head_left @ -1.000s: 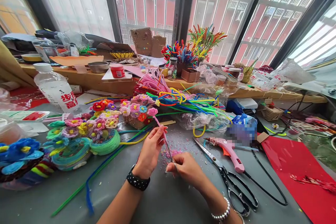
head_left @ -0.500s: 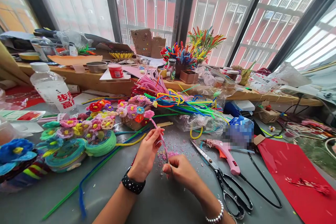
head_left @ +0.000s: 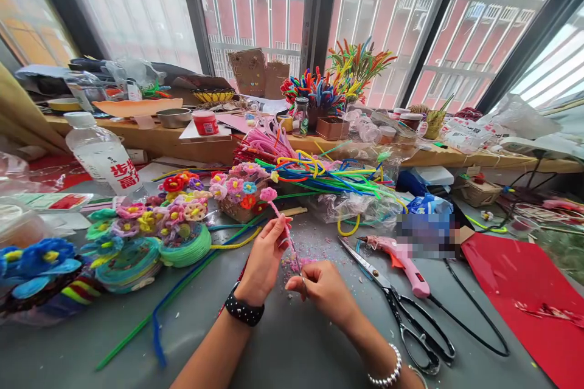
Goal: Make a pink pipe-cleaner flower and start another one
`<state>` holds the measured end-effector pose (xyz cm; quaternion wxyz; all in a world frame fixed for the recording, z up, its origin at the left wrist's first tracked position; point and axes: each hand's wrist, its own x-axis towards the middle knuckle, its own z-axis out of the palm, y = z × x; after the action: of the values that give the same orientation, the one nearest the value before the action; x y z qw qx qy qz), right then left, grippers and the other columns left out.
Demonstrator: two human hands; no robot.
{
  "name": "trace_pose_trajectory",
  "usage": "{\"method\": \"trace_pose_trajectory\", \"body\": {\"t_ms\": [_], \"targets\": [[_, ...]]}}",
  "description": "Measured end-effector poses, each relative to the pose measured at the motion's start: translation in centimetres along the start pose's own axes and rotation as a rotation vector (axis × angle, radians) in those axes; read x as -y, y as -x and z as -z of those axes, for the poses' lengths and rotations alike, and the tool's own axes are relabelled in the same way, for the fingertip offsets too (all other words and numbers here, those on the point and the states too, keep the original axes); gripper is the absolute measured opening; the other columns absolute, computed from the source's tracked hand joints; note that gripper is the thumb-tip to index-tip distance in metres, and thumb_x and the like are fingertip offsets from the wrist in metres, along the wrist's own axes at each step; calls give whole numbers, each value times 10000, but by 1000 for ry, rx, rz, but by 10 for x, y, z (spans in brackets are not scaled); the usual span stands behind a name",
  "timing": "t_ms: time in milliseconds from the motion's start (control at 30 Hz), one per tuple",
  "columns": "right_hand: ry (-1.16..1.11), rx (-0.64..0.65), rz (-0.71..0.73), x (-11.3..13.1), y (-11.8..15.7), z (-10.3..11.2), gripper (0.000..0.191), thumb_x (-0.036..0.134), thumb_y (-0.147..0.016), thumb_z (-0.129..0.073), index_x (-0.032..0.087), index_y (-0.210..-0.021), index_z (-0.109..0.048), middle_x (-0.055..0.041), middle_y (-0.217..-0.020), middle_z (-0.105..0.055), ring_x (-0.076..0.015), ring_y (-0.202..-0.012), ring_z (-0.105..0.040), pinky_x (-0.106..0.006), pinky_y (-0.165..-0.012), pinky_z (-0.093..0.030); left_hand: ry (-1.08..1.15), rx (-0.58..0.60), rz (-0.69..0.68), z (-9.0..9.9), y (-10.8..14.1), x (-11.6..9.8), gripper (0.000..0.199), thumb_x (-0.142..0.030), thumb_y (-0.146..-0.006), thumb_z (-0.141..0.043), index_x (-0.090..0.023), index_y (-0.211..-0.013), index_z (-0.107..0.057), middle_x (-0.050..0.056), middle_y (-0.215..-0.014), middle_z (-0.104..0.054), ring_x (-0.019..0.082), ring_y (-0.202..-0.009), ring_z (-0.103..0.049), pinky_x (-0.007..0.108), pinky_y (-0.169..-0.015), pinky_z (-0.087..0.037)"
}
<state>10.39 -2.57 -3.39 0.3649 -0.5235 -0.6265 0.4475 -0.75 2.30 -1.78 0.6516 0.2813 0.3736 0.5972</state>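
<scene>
My left hand (head_left: 269, 252), closed in a pinch, holds a pink pipe cleaner (head_left: 275, 209) that slants up to a fluffy pink tuft at its top end. Just to the right, my right hand (head_left: 322, 292) is wrapped round small scissors (head_left: 297, 260). Their thin blades point up along the lower part of the stem, and the handles are hidden in my fingers. Pink and coloured fuzz clippings (head_left: 303, 261) lie scattered on the grey table (head_left: 292, 346) behind my hands.
Large black-handled scissors (head_left: 392, 298) and a pink glue gun (head_left: 406, 264) lie at the right, beside red sheet material (head_left: 524, 292). Pipe-cleaner flower baskets (head_left: 182, 243) and a water bottle (head_left: 103, 155) stand left. A bundle of loose pipe cleaners (head_left: 328, 176) lies behind.
The whole view has shifted slightly, so things appear a little further right. Both hands keep their grips, with the scissors still at the pink stem.
</scene>
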Motion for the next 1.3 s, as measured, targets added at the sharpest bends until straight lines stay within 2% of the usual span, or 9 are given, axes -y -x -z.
{"method": "trace_pose_trajectory", "body": {"t_ms": [267, 467, 633, 900, 1167, 1300], "targets": [[-61, 27, 0, 1, 1, 2, 456, 446, -655, -581, 156, -358, -393, 31, -366, -426, -93, -461, -488, -172, -401, -250, 42, 52, 10, 0, -1, -3, 195, -312, -578, -685, -147, -666, -629, -38, -639, -536, 20, -529, -441, 134, -478, -330], [-34, -4, -12, 1, 0, 2, 459, 454, -623, -608, 151, -351, -398, 41, -361, -417, -61, -394, -399, -181, -398, -244, 57, 51, 48, 2, -2, -3, 169, -286, -593, -675, -151, -685, -630, -40, -645, -542, 24, -530, -452, 134, -476, -338], [-44, 4, -24, -1, -2, 1, 473, 469, -639, -588, 152, -352, -386, 31, -365, -439, -72, -422, -447, -175, -394, -244, 32, 51, 34, 2, -1, -4, 175, -282, -599, -672, -151, -710, -638, -32, -659, -536, 26, -545, -447, 130, -475, -332], [36, 9, -17, -3, -2, 4, 473, 495, -634, -587, 149, -358, -421, 48, -365, -400, -51, -394, -323, -192, -411, -240, -79, 43, 21, 1, 1, -6, 191, -295, -607, -665, -174, -755, -660, -18, -720, -558, 40, -620, -457, 141, -525, -333], [55, -2, -27, -3, -1, 5, 459, 482, -615, -613, 147, -357, -434, 50, -361, -407, -52, -391, -318, -195, -414, -241, -186, 92, 12, 1, 5, -7, 185, -321, -633, -643, -199, -768, -671, -10, -781, -586, 50, -680, -467, 139, -570, -337], [48, -1, -21, -2, -1, 6, 465, 484, -627, -601, 144, -353, -442, 41, -373, -425, -54, -395, -342, -193, -414, -243, -223, 51, -17, 1, 4, -7, 183, -309, -601, -666, -193, -743, -673, -9, -777, -593, 61, -700, -483, 142, -569, -340]]}}
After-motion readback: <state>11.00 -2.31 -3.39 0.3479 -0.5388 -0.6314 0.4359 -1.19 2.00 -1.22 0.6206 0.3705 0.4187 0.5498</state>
